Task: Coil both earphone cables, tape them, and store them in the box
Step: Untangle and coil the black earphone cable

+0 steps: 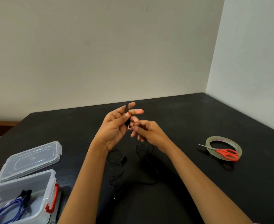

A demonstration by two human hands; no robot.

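While the left hand [115,126] is pinching the black cable [127,113] between thumb and fingers above the table [181,120], most of the length is trailing loose below. It is probably risking a snag or knot once winding pulls on it, and the loops may be springing free if the thumb eases. Right hand [146,130] is hovering just beside the plug [128,126], fingers curled; whether it is gripping anything I cannot tell. Cable is looking thin and black, hard to read against the dark top, lying in slack curls with an earbud [123,159] among them. Blue earphones [11,207] are sitting coiled in the box [41,183]; tape [207,143] and scissors [227,153] are waiting well apart on the right.
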